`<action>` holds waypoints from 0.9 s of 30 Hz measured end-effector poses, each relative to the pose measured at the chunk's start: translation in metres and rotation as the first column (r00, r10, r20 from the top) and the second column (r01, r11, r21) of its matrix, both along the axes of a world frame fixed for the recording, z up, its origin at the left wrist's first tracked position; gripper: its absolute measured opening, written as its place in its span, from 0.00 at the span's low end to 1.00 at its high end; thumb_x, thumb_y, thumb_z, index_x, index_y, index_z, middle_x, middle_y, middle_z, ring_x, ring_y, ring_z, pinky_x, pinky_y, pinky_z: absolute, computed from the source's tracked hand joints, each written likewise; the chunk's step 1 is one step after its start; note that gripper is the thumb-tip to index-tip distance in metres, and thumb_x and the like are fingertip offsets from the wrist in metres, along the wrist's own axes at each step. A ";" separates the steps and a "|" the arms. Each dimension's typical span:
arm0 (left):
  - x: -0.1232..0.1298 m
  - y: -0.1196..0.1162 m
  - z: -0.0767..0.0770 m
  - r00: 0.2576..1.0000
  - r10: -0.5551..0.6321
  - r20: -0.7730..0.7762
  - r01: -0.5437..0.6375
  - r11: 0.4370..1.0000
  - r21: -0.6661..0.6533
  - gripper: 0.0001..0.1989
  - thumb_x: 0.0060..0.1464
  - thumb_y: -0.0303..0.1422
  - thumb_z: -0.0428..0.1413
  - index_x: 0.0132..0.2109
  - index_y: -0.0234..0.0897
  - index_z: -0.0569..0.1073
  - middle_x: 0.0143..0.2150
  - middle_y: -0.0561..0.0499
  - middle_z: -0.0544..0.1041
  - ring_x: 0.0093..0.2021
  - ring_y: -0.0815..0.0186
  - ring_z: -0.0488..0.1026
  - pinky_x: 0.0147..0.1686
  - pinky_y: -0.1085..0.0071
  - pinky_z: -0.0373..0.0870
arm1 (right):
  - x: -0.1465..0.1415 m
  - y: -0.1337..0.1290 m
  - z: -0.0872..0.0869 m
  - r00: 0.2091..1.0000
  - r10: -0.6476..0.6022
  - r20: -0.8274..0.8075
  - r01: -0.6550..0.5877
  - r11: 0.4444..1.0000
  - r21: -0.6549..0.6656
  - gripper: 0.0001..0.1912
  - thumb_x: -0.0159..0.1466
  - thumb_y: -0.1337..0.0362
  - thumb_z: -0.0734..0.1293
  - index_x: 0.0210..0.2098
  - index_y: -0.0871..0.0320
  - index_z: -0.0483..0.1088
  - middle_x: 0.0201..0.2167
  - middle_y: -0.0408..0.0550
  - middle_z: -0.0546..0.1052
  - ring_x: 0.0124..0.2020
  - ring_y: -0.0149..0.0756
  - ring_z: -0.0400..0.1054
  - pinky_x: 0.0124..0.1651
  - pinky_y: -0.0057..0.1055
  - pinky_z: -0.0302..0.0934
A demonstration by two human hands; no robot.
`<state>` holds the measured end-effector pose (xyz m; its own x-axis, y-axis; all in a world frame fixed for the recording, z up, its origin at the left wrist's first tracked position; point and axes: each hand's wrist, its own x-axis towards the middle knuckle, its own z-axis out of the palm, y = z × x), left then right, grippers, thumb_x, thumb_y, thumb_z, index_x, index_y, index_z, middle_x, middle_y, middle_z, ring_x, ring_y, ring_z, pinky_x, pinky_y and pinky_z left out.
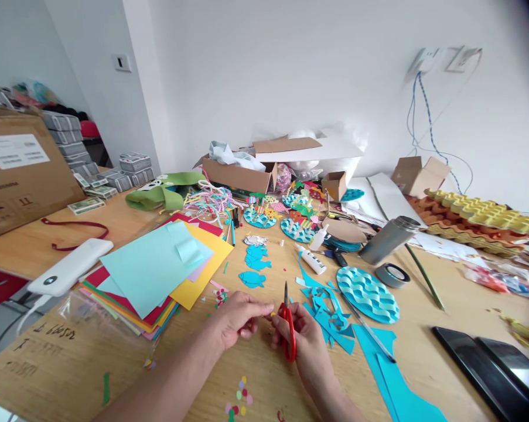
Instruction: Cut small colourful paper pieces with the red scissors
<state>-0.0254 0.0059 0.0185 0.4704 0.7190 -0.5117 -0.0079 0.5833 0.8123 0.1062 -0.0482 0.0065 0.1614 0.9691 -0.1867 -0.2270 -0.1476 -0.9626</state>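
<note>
Head view: hands [238, 318] [307, 335] above wooden table [416, 346], white wall [268, 76] behind.

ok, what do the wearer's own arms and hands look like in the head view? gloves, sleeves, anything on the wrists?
Left hand and right hand are both ungloved. No sleeve shows on the left forearm or right forearm, as far as the frame reaches. No watch, bracelet or markings visible; no ring on the visible fingers.
</note>
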 end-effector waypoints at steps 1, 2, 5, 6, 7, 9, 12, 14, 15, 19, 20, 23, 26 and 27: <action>0.000 0.000 -0.001 1.000 -0.015 -0.004 0.016 1.000 0.011 0.16 0.32 0.39 0.63 0.24 0.31 0.71 0.16 0.57 0.63 0.15 0.78 0.54 0.14 0.77 0.37 | 0.000 0.000 -0.001 1.000 -0.002 0.000 0.002 1.000 0.001 0.22 0.46 0.52 0.73 0.25 0.58 0.58 0.16 0.35 0.66 0.12 0.25 0.62 0.16 0.21 0.52; -0.001 0.000 -0.002 1.000 -0.022 -0.010 0.022 1.000 0.020 0.14 0.32 0.37 0.63 0.25 0.31 0.72 0.15 0.58 0.62 0.15 0.78 0.54 0.14 0.77 0.37 | 0.000 0.000 -0.001 1.000 -0.004 -0.003 0.004 1.000 0.004 0.22 0.46 0.53 0.73 0.25 0.58 0.58 0.16 0.35 0.66 0.12 0.25 0.62 0.15 0.21 0.52; 0.000 0.000 -0.006 1.000 -0.005 -0.031 0.007 0.999 0.049 0.12 0.33 0.35 0.62 0.26 0.30 0.73 0.14 0.58 0.62 0.15 0.78 0.54 0.14 0.77 0.39 | 0.001 0.000 -0.002 1.000 0.003 -0.021 -0.003 1.000 0.013 0.21 0.46 0.53 0.73 0.25 0.57 0.58 0.16 0.35 0.67 0.13 0.26 0.62 0.16 0.22 0.53; 0.000 0.000 -0.007 0.999 -0.001 -0.036 0.003 0.998 0.061 0.12 0.33 0.35 0.61 0.26 0.30 0.74 0.14 0.58 0.62 0.15 0.78 0.54 0.14 0.77 0.39 | 0.001 0.000 -0.001 1.000 0.005 -0.026 -0.004 1.000 0.013 0.21 0.46 0.54 0.73 0.25 0.57 0.59 0.16 0.36 0.67 0.13 0.26 0.63 0.16 0.22 0.53; 0.000 0.000 -0.008 0.999 0.001 -0.041 0.002 0.997 0.074 0.12 0.34 0.35 0.61 0.26 0.30 0.74 0.14 0.58 0.62 0.15 0.78 0.53 0.14 0.77 0.39 | 0.001 0.000 0.000 1.000 0.004 -0.026 -0.004 1.000 0.009 0.21 0.46 0.54 0.73 0.25 0.57 0.59 0.16 0.36 0.68 0.13 0.27 0.63 0.16 0.22 0.53; -0.001 0.000 -0.010 0.999 0.005 -0.046 -0.001 0.995 0.095 0.12 0.34 0.36 0.61 0.26 0.30 0.74 0.14 0.58 0.61 0.15 0.78 0.54 0.14 0.77 0.40 | 0.002 -0.001 0.002 1.000 -0.005 -0.019 0.005 1.000 -0.002 0.20 0.47 0.55 0.73 0.25 0.57 0.59 0.16 0.36 0.68 0.13 0.27 0.63 0.16 0.22 0.53; -0.002 0.001 -0.010 0.999 0.013 -0.038 -0.008 0.994 0.106 0.14 0.33 0.37 0.63 0.27 0.31 0.73 0.16 0.58 0.62 0.16 0.77 0.55 0.14 0.77 0.41 | 0.002 -0.001 0.004 1.000 -0.026 -0.005 0.026 1.000 0.001 0.19 0.48 0.57 0.73 0.26 0.56 0.58 0.16 0.36 0.67 0.13 0.28 0.62 0.15 0.22 0.52; -0.003 0.001 -0.009 0.999 0.011 -0.043 -0.006 0.993 0.115 0.15 0.33 0.38 0.63 0.28 0.31 0.74 0.16 0.58 0.63 0.16 0.77 0.56 0.15 0.77 0.41 | 0.003 -0.001 0.005 0.999 -0.043 0.001 0.043 0.999 0.017 0.18 0.48 0.59 0.73 0.26 0.56 0.58 0.16 0.35 0.67 0.13 0.27 0.62 0.15 0.22 0.51; -0.002 0.001 -0.009 0.999 0.006 -0.052 0.000 0.992 0.125 0.15 0.34 0.38 0.62 0.28 0.31 0.74 0.16 0.58 0.63 0.17 0.76 0.55 0.15 0.77 0.41 | 0.003 -0.001 0.004 0.999 -0.048 0.005 0.048 0.999 0.025 0.18 0.48 0.60 0.73 0.25 0.56 0.59 0.16 0.35 0.67 0.13 0.27 0.62 0.15 0.22 0.52; 0.001 -0.001 -0.010 0.989 -0.004 -0.145 0.036 0.975 0.218 0.14 0.37 0.39 0.60 0.29 0.31 0.76 0.15 0.59 0.60 0.17 0.76 0.53 0.16 0.77 0.43 | 0.002 -0.001 0.003 0.997 -0.071 0.009 0.070 0.997 0.040 0.17 0.46 0.62 0.74 0.24 0.57 0.59 0.16 0.35 0.67 0.15 0.28 0.64 0.18 0.23 0.55; 0.001 -0.001 -0.010 0.983 0.002 -0.183 0.046 0.964 0.261 0.14 0.38 0.40 0.59 0.30 0.31 0.76 0.15 0.59 0.61 0.17 0.76 0.53 0.16 0.77 0.44 | 0.002 -0.001 0.003 0.997 -0.080 0.011 0.079 0.996 0.037 0.17 0.46 0.62 0.74 0.24 0.57 0.60 0.16 0.35 0.67 0.15 0.28 0.64 0.18 0.23 0.54; -0.005 0.001 -0.010 0.948 -0.022 -0.319 0.161 0.894 0.417 0.12 0.41 0.38 0.56 0.29 0.33 0.77 0.19 0.56 0.68 0.20 0.74 0.59 0.20 0.77 0.51 | 0.002 0.000 0.003 0.994 -0.107 0.027 0.106 0.994 0.032 0.17 0.47 0.62 0.73 0.24 0.57 0.60 0.16 0.35 0.67 0.14 0.27 0.63 0.17 0.22 0.53; -0.018 0.003 -0.005 0.840 -0.288 -0.459 0.487 0.772 0.408 0.07 0.38 0.33 0.58 0.26 0.35 0.78 0.20 0.55 0.72 0.21 0.73 0.62 0.20 0.77 0.55 | 0.005 0.001 0.001 0.992 -0.116 0.057 0.113 0.992 0.047 0.16 0.47 0.62 0.73 0.25 0.57 0.60 0.16 0.36 0.68 0.15 0.27 0.63 0.18 0.22 0.54; -0.022 0.003 -0.002 0.779 -0.415 -0.470 0.595 0.726 0.345 0.06 0.37 0.32 0.58 0.26 0.35 0.77 0.19 0.55 0.72 0.20 0.73 0.63 0.19 0.78 0.55 | 0.006 0.001 0.000 0.991 -0.112 0.068 0.109 0.993 0.052 0.16 0.47 0.62 0.73 0.25 0.57 0.60 0.15 0.37 0.68 0.15 0.28 0.63 0.18 0.22 0.53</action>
